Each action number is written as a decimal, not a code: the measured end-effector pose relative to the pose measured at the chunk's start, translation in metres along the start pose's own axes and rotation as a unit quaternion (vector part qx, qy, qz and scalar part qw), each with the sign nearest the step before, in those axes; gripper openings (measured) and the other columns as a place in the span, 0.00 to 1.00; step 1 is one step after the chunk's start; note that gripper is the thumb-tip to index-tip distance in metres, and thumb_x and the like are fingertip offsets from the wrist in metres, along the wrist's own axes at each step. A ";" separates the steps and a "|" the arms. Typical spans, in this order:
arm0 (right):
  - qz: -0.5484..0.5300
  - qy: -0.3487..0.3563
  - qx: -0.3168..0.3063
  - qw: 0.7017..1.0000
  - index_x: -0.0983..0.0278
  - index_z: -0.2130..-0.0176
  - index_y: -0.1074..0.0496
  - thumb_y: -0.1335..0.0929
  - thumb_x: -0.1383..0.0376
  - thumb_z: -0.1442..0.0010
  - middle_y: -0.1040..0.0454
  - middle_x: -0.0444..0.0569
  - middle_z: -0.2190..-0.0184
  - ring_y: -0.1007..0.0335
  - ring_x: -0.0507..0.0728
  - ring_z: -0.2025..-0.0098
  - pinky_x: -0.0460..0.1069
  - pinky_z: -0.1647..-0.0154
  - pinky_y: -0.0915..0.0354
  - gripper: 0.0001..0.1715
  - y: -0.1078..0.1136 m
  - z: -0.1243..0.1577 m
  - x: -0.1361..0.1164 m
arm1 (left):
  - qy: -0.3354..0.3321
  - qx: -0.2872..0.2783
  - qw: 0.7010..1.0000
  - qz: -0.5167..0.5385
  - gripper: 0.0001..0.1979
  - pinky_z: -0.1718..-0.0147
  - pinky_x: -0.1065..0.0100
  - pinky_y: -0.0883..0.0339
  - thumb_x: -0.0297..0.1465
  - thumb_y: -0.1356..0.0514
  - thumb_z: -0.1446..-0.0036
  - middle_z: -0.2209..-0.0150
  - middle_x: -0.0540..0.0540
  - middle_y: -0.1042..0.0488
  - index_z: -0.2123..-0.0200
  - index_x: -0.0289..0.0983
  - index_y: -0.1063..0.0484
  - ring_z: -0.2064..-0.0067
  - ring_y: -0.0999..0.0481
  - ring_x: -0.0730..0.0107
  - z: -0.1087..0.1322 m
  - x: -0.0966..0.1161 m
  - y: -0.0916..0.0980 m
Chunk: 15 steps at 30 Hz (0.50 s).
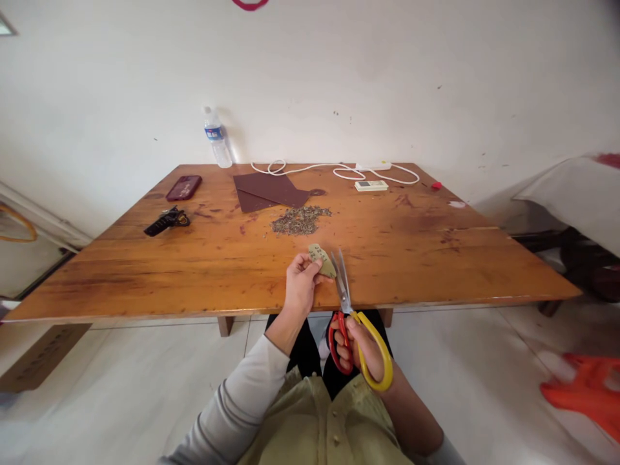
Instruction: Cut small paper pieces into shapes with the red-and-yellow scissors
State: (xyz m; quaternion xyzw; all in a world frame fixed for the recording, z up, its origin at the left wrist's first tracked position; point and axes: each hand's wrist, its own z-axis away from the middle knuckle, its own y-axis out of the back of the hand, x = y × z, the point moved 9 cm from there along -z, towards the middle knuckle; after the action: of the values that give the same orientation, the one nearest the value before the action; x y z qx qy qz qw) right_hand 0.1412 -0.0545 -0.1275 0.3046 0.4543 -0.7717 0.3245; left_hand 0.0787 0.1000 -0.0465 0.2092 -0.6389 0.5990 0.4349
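Between the thumb and fingers of my left hand (301,284) is a small olive-tan piece of sandpaper (320,259), its dark printed marks facing up and its edge curved. My right hand (356,342) grips a pair of scissors (344,290) with one red and one yellow handle. The blades are slightly apart, pointing away from me, just right of the piece. Beyond both hands lies a heap of small grey-brown clippings (301,220). Dark reddish-brown sandpaper sheets (268,191) overlap behind the heap.
On the wooden table (232,271) are a phone (184,188), black keys (167,221) and a plastic bottle (217,139) by the wall. A white power strip (372,166) with its cord and a white remote (371,186) lie at the back right. An orange stool (586,391) stands right.
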 end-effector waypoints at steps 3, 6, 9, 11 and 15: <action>0.010 0.017 -0.004 1.000 0.64 0.68 0.28 0.24 0.36 0.51 0.33 0.38 0.80 0.44 0.47 0.84 0.43 0.85 0.45 0.35 -0.001 -0.001 -0.001 | 0.002 0.000 1.000 0.011 0.19 0.77 0.73 0.27 0.33 0.25 0.63 0.76 0.57 0.33 0.73 0.37 0.32 0.77 0.31 0.79 0.002 0.001 -0.001; 0.025 0.040 -0.005 0.999 0.64 0.69 0.29 0.25 0.35 0.49 0.34 0.38 0.81 0.43 0.47 0.85 0.43 0.85 0.45 0.35 -0.001 -0.002 -0.004 | 0.008 0.000 1.000 0.005 0.18 0.77 0.72 0.28 0.33 0.25 0.63 0.77 0.56 0.33 0.74 0.37 0.32 0.77 0.31 0.78 0.003 0.002 -0.002; 0.050 0.051 -0.002 0.997 0.64 0.67 0.28 0.25 0.34 0.51 0.34 0.37 0.82 0.44 0.48 0.86 0.44 0.86 0.46 0.37 0.001 -0.004 -0.005 | 0.007 0.001 1.000 -0.004 0.18 0.80 0.73 0.32 0.35 0.26 0.64 0.78 0.56 0.32 0.76 0.37 0.31 0.79 0.32 0.77 0.003 0.004 -0.003; 0.059 0.044 0.005 0.997 0.64 0.65 0.27 0.24 0.34 0.53 0.33 0.37 0.82 0.43 0.47 0.86 0.44 0.85 0.46 0.38 0.002 -0.004 -0.003 | 0.006 0.005 1.000 -0.012 0.18 0.82 0.74 0.38 0.36 0.25 0.64 0.80 0.56 0.33 0.77 0.37 0.31 0.80 0.34 0.78 0.005 0.005 -0.004; 0.015 0.028 0.034 0.999 0.66 0.64 0.26 0.24 0.31 0.56 0.32 0.38 0.80 0.44 0.47 0.86 0.43 0.86 0.47 0.43 0.003 -0.001 -0.001 | 0.012 0.005 0.999 -0.034 0.17 0.82 0.75 0.46 0.36 0.26 0.61 0.81 0.56 0.34 0.78 0.36 0.30 0.80 0.39 0.80 0.011 0.007 -0.005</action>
State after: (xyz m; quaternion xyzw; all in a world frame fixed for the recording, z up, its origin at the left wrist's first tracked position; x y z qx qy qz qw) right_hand 0.1449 -0.0545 -0.1288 0.3441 0.4321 -0.7728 0.3126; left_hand 0.0755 0.0899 -0.0372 0.2254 -0.6231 0.5896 0.4618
